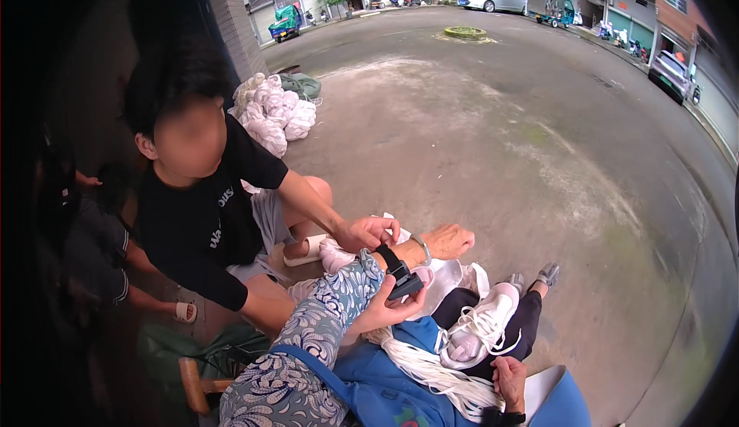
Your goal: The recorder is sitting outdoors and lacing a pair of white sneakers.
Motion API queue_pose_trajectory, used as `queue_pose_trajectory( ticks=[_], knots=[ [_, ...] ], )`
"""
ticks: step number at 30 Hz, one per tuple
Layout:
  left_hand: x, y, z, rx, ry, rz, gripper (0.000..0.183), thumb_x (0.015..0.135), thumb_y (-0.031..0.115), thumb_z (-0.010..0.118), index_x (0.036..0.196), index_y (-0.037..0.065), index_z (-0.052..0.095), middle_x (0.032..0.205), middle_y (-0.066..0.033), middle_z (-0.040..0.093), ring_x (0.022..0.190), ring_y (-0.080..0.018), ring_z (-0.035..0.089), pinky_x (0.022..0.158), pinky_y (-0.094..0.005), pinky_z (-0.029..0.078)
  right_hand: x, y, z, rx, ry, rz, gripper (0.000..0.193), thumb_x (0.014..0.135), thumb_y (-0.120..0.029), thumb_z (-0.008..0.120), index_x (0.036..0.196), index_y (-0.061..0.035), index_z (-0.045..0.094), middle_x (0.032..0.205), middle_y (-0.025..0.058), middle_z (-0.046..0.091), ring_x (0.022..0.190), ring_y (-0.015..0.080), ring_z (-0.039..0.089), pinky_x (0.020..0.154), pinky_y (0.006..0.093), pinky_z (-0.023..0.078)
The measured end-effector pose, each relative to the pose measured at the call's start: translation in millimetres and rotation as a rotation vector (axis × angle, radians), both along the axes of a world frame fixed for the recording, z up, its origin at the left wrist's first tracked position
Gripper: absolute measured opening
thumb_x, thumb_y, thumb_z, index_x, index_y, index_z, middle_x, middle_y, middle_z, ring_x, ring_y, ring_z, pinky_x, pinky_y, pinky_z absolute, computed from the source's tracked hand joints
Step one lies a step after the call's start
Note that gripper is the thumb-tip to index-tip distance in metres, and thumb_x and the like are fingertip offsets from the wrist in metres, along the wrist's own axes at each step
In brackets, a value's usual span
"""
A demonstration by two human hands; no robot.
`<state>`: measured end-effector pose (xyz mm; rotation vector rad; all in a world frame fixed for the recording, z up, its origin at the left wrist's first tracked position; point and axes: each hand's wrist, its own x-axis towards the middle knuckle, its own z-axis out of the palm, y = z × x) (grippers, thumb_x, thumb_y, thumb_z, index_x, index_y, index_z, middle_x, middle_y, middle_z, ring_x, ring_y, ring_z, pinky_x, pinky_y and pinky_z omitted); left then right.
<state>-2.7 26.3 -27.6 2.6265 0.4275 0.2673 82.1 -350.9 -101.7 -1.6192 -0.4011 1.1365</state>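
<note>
A pale pink-and-white sneaker upper (481, 323) — white laces threaded — lies on the lap; right hand (509, 381) pinches white cords (431, 373); left hand (449, 240) hangs loose, empty.

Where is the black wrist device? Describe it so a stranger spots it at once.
Follow the patterned sleeve up from the lower edge. At its wrist, just short of the left hand, sits the black wrist device, held between another person's hands. Unlike the thin silver bangle beside it, it is blocky and black.
</note>
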Motion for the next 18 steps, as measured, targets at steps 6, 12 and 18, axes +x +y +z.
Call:
queue_pose_trajectory(
  ticks=[6,12,18],
  knots=[
    [3,-15,1,0.083,0.053,-0.123,0.017,0.083,0.016,0.052,0.088,0.004,0.064,0.079,-0.0204,0.066,0.076,-0.0407,0.064,0.070,-0.0478,0.051,-1,-1,7,-0.015,-0.018,0.019,0.027,0.094,-0.022,0.056,0.080,-0.0008,0.064,0.054,0.0011,0.053,0.034,0.0072,0.043,0.031,0.0223,0.029],
    [-3,-18,1,0.150,-0.015,-0.189,0.015,0.084,0.016,0.054,0.088,0.005,0.062,0.080,-0.0194,0.065,0.076,-0.0395,0.064,0.066,-0.0470,0.051,0,1,10,-0.054,-0.020,0.019,0.027,0.094,-0.022,0.054,0.078,-0.0023,0.063,0.053,0.0002,0.051,0.034,0.0064,0.040,0.031,0.0223,0.029],
    [-15,-22,16,0.182,-0.112,-0.198,0.030,0.074,0.015,0.066,0.100,0.002,0.056,0.091,-0.0155,0.062,0.084,-0.0332,0.061,0.072,-0.0405,0.047,1,6,11,-0.074,0.006,0.016,0.026,0.094,-0.021,0.055,0.078,-0.0021,0.063,0.052,0.0007,0.051,0.033,0.0068,0.040,0.030,0.0225,0.029]
  ],
)
